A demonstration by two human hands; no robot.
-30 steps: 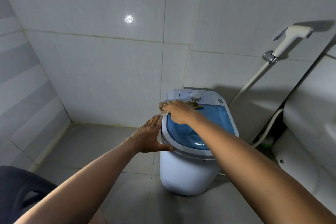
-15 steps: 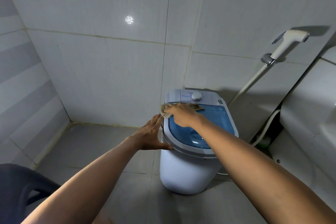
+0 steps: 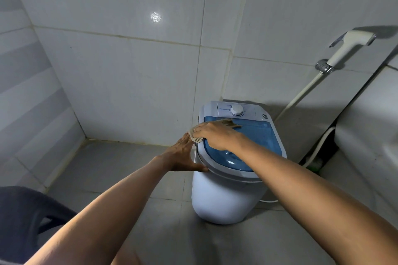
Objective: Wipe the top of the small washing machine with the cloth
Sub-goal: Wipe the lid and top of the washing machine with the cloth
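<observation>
Since a second ago your right hand [image 3: 217, 135] has slid the cloth [image 3: 197, 137] from the back-left corner of the lid forward along its left edge. Your fingers are pressed down over the cloth, pinning it flat against the blue lid [image 3: 258, 137], with a beige corner hanging over the rim. Your left hand [image 3: 183, 157] lies open, fingers together, flat against the left side of the small washing machine [image 3: 224, 200], thumb under the rim. Behind the lid sits a white dial [image 3: 237, 110]; a bidet sprayer [image 3: 349, 47] hangs on the wall at right.
</observation>
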